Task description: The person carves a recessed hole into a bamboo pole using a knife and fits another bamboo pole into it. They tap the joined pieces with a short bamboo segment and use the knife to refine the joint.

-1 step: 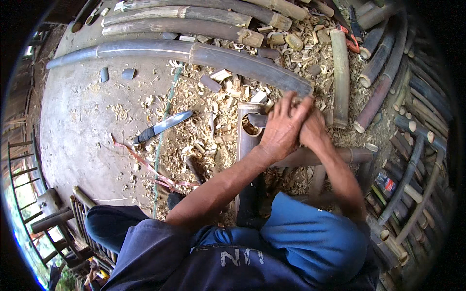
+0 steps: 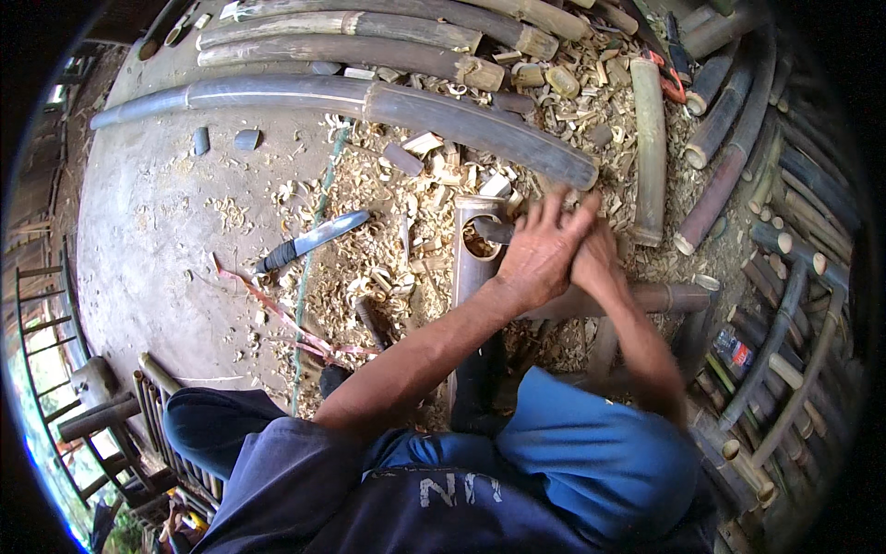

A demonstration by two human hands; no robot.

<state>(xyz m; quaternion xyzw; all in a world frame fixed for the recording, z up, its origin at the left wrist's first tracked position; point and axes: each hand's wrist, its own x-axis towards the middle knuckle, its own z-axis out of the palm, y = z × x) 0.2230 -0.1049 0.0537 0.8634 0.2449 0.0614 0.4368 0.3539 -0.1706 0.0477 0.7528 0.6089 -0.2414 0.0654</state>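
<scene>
Bamboo post: holed bamboo post (image 2: 469,282), ahead of the person's lap, running away from them; dark shape covers part of its near stretch. Flat or tilted, can't tell.
Hole: large round hole (image 2: 480,247) in upper face near far end, pale cut rim.
Dark piece: dark rounded piece (image 2: 492,229) reaching into hole from beneath left hand; tool or bamboo, can't tell.
Left hand: left hand (image 2: 538,254) laid over the right, fingers stretched and a little spread; palm hidden, grip can't tell.
Right hand: right hand (image 2: 598,263) pressed against the left, blurred, fingers mostly hidden; what it holds, can't tell.
Bamboo rail: horizontal bamboo rail (image 2: 651,297) below and right of hands.
Post weight/feel: probably moderate weight, hollow, stiff; smooth skin likely slippery.
Fragility: likely prone to splitting along grain, weakest at thin walls beside hole; cut rim may be sharp.
Hold: best on full round wall below hole, fingers wrapped around, off the rim.
Knife: wrapped-handle knife (image 2: 318,238) on floor, left, well apart from hands.
Floor: bamboo shavings (image 2: 378,286) around post; loose, light.
</scene>
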